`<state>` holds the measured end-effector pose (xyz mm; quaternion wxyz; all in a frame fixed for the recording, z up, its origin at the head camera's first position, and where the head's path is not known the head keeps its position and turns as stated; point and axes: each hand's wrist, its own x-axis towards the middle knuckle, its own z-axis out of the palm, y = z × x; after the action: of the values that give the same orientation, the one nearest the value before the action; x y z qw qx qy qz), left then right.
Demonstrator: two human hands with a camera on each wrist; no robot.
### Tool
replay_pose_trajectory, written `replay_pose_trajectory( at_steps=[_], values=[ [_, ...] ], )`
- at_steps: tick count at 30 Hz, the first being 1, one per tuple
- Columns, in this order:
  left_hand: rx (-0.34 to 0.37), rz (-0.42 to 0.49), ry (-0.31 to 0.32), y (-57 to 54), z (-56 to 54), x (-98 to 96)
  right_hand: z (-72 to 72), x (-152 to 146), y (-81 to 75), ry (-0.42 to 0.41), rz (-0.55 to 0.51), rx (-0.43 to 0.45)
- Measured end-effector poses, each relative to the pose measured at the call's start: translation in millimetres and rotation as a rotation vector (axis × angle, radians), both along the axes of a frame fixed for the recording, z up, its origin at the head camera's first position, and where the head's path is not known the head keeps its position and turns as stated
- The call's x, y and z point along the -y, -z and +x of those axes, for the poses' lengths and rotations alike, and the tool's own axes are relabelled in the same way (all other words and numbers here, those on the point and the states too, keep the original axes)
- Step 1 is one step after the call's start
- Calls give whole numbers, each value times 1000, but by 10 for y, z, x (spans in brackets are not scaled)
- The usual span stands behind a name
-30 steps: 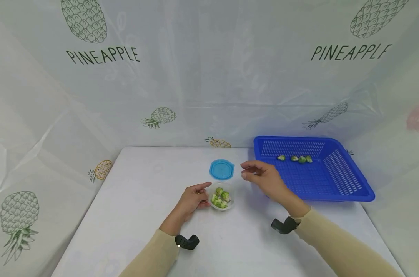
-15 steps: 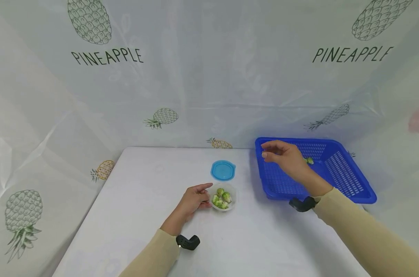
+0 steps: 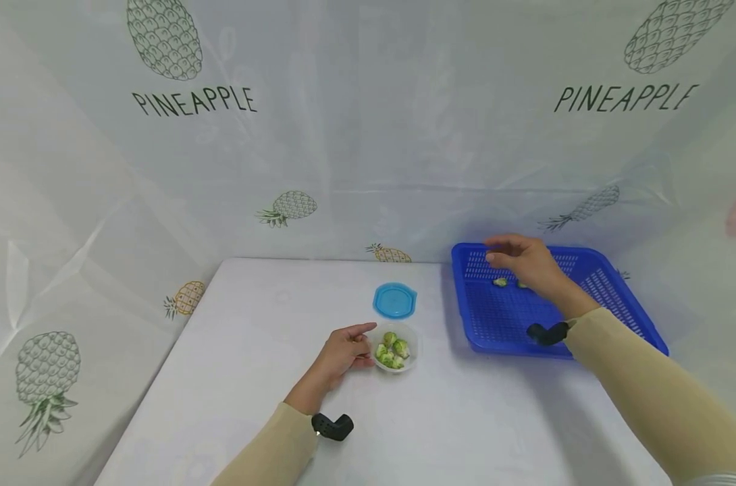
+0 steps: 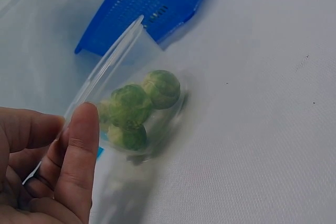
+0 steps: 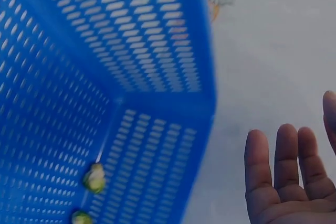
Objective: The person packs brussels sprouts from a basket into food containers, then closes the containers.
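A clear plastic bowl (image 3: pixel 412 343) stands on the white table with several Brussels sprouts (image 4: pixel 130 106) inside. My left hand (image 3: pixel 345 351) pinches the bowl's near-left rim between thumb and fingers, plainest in the left wrist view. Over the blue basket (image 3: pixel 495 327) hangs my right hand (image 3: pixel 531 264), with nothing between its fingers; in the right wrist view those fingers (image 5: pixel 286 156) are straight and apart. Loose Brussels sprouts lie along the basket's far side, one sprout (image 3: pixel 500 282) in plain sight and others partly hidden behind the right hand.
A light blue lid (image 3: pixel 395 301) lies flat on the table (image 3: pixel 283 317) just behind the bowl. The basket's raised perforated walls stand at the table's right. White pineapple-print sheeting (image 3: pixel 356 148) hangs behind and at both sides.
My right hand has moved right and away from me, from beside the lid to over the basket's far part. The left hand keeps its hold on the bowl.
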<state>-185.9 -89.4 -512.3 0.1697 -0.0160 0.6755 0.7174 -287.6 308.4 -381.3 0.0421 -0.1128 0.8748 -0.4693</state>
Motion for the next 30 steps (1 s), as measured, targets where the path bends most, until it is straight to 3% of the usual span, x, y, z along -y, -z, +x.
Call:
replay_pose_trajectory(
  at_steps=[17, 24, 30],
  values=[
    [4, -9, -5, 12, 26, -6, -381, -348, 416, -27, 128, 55],
    [3, -2, -4, 21, 24, -16, -481, -483, 573, -76, 251, 91],
    [11, -13, -4, 0, 10, -9, -545, -541, 681, -94, 295, 86]
  ],
)
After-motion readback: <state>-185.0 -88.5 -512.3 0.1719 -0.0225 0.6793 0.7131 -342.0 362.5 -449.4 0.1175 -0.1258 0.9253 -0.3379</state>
